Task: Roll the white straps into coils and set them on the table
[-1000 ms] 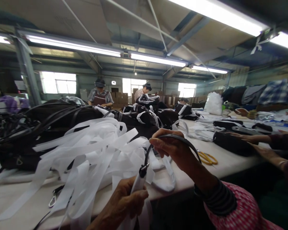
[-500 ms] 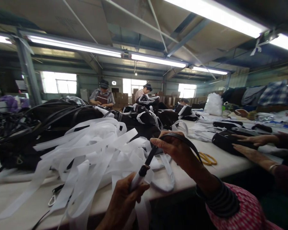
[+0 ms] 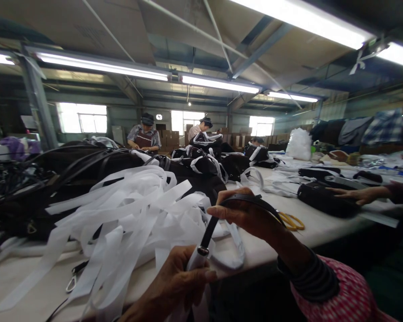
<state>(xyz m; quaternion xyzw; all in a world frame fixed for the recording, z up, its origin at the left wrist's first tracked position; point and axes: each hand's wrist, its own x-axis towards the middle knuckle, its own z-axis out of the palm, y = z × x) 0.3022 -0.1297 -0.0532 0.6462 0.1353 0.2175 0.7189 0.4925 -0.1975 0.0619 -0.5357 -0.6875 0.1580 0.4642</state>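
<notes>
My left hand (image 3: 179, 284) is closed low in the view around the white-wrapped end (image 3: 195, 260) of a black strap (image 3: 211, 227), just below its metal clasp. My right hand (image 3: 246, 213) is pinched on the same strap higher up, where it arches over my fingers and runs down to the right. Both hands are just in front of the white table's (image 3: 309, 232) near edge. A big heap of white paper strips (image 3: 130, 210) lies right behind my left hand.
Black bags and straps (image 3: 87, 165) are piled behind the strips. Yellow-handled scissors (image 3: 291, 221) lie right of my right hand. A co-worker's hand (image 3: 354, 194) rests on a black pouch (image 3: 322, 199) at right. Two people work at the far end.
My left hand has slid down along the wrapped strap end, and the clasp sits lower. The co-worker at right has drawn one of two hands off the black pouch.
</notes>
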